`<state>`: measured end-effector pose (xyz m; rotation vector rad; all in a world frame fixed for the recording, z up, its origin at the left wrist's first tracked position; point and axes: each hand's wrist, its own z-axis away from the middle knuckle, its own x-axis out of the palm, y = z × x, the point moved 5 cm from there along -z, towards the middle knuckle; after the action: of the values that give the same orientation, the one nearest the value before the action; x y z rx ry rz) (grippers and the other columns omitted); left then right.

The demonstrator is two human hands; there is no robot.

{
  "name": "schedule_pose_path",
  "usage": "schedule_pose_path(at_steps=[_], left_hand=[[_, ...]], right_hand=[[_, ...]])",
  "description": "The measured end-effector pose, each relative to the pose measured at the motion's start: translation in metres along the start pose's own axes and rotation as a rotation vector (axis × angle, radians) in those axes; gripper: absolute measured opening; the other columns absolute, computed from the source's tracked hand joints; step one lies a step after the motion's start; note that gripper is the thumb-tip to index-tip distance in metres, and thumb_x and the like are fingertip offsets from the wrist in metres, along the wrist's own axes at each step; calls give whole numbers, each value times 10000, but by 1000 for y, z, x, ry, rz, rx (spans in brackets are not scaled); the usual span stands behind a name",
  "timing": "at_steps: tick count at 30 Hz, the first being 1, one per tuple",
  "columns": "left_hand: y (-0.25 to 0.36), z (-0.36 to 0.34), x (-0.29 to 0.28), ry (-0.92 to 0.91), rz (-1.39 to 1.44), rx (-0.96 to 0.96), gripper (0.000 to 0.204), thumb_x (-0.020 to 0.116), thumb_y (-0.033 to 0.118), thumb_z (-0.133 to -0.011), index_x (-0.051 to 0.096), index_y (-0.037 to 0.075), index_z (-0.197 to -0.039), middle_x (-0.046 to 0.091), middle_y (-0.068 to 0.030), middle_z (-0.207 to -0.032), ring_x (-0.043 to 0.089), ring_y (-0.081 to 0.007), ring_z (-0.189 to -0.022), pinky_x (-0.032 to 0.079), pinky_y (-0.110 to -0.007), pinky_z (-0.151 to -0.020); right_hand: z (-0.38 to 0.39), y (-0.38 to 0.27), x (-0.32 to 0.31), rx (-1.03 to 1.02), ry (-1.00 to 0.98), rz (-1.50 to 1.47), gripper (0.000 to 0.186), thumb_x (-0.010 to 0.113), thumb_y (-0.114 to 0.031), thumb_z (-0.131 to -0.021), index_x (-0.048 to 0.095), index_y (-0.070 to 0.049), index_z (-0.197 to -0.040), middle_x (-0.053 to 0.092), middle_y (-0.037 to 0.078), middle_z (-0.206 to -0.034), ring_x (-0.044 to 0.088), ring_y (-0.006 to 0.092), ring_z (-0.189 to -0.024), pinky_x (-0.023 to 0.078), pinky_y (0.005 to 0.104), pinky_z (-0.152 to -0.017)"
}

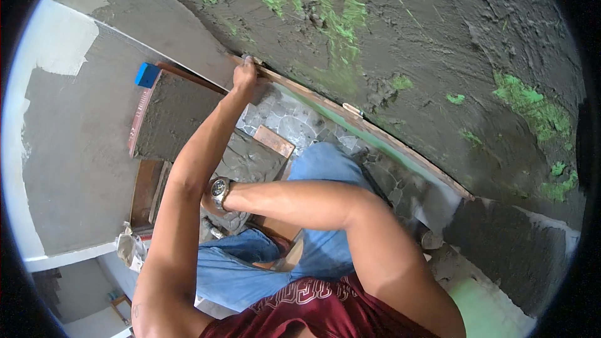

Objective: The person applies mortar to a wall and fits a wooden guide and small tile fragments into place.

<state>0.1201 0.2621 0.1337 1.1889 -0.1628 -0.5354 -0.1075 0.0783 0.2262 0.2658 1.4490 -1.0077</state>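
- Left grip (245, 75) is clasping a wooden batten (400, 145); slackening would be risking gouges in wet wall mortar (426, 56).
- Right grip (211, 203) is lying mostly behind left forearm (213, 134), state indiscernible.

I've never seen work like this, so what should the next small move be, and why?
Probably scoop some grey mortar with the right hand, though its grip is hidden: it is down near that mortar, the left hand is up at the wooden batten, and green patches show through the wall's coating.
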Motion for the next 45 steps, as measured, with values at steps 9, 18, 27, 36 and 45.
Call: schedule_pose_path(at_steps=[9,18,27,36,45], left_hand=[[-32,-15,20,-175,159,-58,562,460,521,-964,588,0,-1132,637,-184,-1057,670,-324,-884,548,-450,-732],[39,162,26,-260,363,-333,394,496,358,-987,525,35,-1210,588,-109,-1196,551,-254,-1163,433,-480,-974],[1,319,160,-371,617,-542,240,484,123,-965,537,25,-1177,503,-161,-1176,569,-276,-1083,454,-462,-1010],[-101,363,188,-571,-81,-331,249,627,227,-899,635,12,-1025,616,-81,-919,606,-205,-770,509,-351,-830],[-104,329,134,-531,-5,-164,210,592,-19,-793,475,133,-706,530,6,-691,513,-122,-629,491,-280,-649]], right_hand=[[-4,6,24,92,-34,-27,326,691,-228,-721,739,-103,-1018,697,100,-1101,656,237,-1012,527,375,-851],[149,-107,-37,50,647,-458,225,615,-220,-681,669,-4,-652,637,197,-630,633,371,-562,535,420,-541],[460,-68,181,1271,1404,-1444,308,591,-13,-823,553,21,-1127,635,118,-964,660,205,-783,571,329,-709],[537,-130,269,1637,1407,-1064,290,554,28,-840,625,25,-1121,703,151,-954,713,202,-817,567,299,-678],[513,-208,261,1657,860,-867,228,590,-149,-819,680,-75,-1015,674,196,-846,650,371,-756,519,425,-701]])
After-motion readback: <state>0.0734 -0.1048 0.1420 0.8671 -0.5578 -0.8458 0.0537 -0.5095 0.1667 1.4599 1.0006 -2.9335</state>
